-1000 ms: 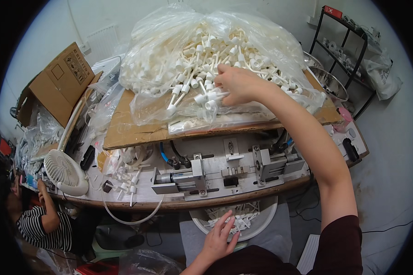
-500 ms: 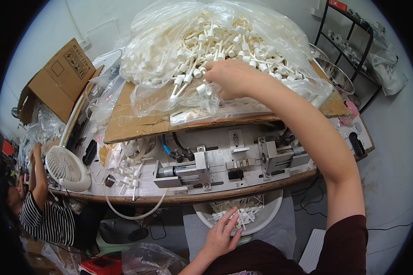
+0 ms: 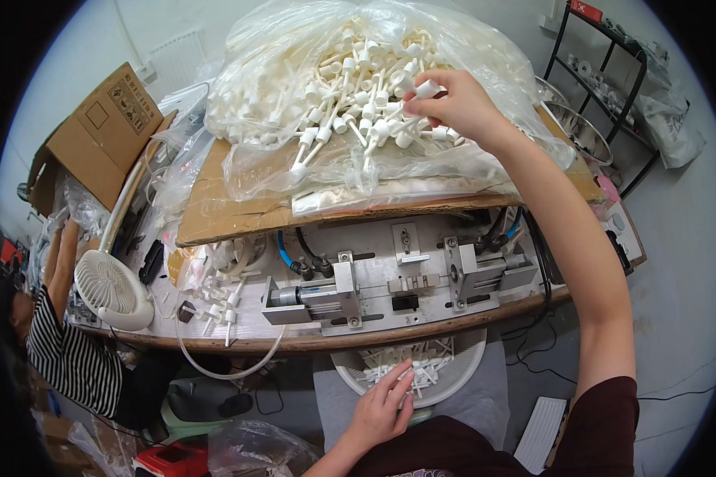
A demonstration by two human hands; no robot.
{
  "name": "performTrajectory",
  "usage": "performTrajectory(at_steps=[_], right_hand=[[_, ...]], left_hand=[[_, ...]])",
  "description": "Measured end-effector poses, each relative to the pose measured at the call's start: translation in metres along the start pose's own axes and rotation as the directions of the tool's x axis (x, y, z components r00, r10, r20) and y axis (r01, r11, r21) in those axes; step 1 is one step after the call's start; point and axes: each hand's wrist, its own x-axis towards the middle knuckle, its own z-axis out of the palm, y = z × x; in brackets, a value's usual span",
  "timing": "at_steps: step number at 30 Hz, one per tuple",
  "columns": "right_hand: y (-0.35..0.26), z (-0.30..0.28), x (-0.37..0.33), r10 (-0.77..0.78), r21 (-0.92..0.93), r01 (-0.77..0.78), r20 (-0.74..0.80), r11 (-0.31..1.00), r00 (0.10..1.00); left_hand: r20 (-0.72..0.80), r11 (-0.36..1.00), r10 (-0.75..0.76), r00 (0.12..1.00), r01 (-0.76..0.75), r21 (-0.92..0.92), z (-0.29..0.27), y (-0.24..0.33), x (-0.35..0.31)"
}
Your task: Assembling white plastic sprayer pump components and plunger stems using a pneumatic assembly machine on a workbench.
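My right hand (image 3: 463,105) is raised over a large heap of white plastic caps with stems (image 3: 366,71), which lies in an opened clear plastic bag (image 3: 270,103). Its fingers are closed round a white capped stem (image 3: 428,89); a second cap shows at the fingertips, and I cannot tell if it is held too. Low in front of me, my left hand (image 3: 383,409) is open, fingers spread, over the near rim of a white round basket (image 3: 465,387). Inside the basket lie several thin white stick-like pieces (image 3: 429,367). Nothing shows in the left hand.
Below the cardboard sheet (image 3: 239,219) sits a metal clamping fixture (image 3: 410,286) with cylinders and hoses. Several white pieces (image 3: 227,306) lie left of it. A white fan (image 3: 113,290) and a cardboard box (image 3: 103,139) stand left, near a person in a striped shirt (image 3: 79,370).
My right hand has moved up and right from the heap's near edge, now with a capped stem in its fingers. The left hand stays at the basket. The other person's arms have shifted slightly.
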Motion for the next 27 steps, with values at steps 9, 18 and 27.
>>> performTrajectory(at_steps=[9,18,27], right_hand=[[0.008,-0.014,-0.003,0.135,0.472,-0.020,-0.210,0.881,0.968],[-0.031,0.041,-0.132,0.180,0.766,-0.136,0.027,0.628,0.983],[-0.005,0.078,-0.219,0.431,0.802,-0.318,0.084,0.506,0.899]], left_hand=[[-0.085,0.994,-0.015,0.996,0.005,-0.108,-0.020,0.016,0.031],[-0.112,0.603,-0.430,0.896,0.192,-0.774,-0.077,0.028,0.116],[0.097,0.413,-0.442,0.892,0.298,-0.861,-0.078,0.016,0.095]])
